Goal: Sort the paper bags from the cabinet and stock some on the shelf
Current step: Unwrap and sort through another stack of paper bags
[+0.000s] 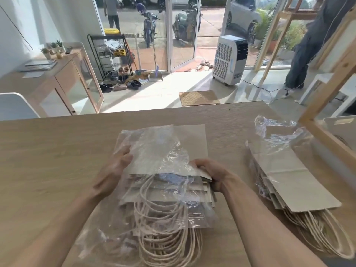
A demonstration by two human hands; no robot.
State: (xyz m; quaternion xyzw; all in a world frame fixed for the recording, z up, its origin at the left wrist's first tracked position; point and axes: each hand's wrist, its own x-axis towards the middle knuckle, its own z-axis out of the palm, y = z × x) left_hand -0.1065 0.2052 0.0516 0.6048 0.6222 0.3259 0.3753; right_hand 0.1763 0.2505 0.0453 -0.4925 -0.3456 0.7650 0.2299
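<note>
the left grip [113, 170] is curled on the clear wrap [154, 143] at the left edge of the bags [192, 141], and the right grip [209, 173] is clamped round the right edge of the same pile, its fingertips hidden beneath. the bags are laid flat at the middle of the counter [48, 160], partly sheathed in the wrap, with the twine handles [163, 237] spilled toward the near edge. a second stack [294, 182] is seen to the right, half out of its own wrap, near the foot of the wooden shelf [327, 120]. the step in hand is judged to be the freeing of the pile from the wrap so that it can be sorted. it is best done with the paper pinned by the right grip while the film is drawn away by the left, along the length of the bags rather than across them, so that no edges are creased. the handles should be gathered first, since loose loops may be caught in the film and a bag dragged out of line. the film looks thin and clingy, so a slow, even pull is advised; by a jerk it could be torn and scraps left behind. the pile should be squared and set apart from the second stack.
</note>
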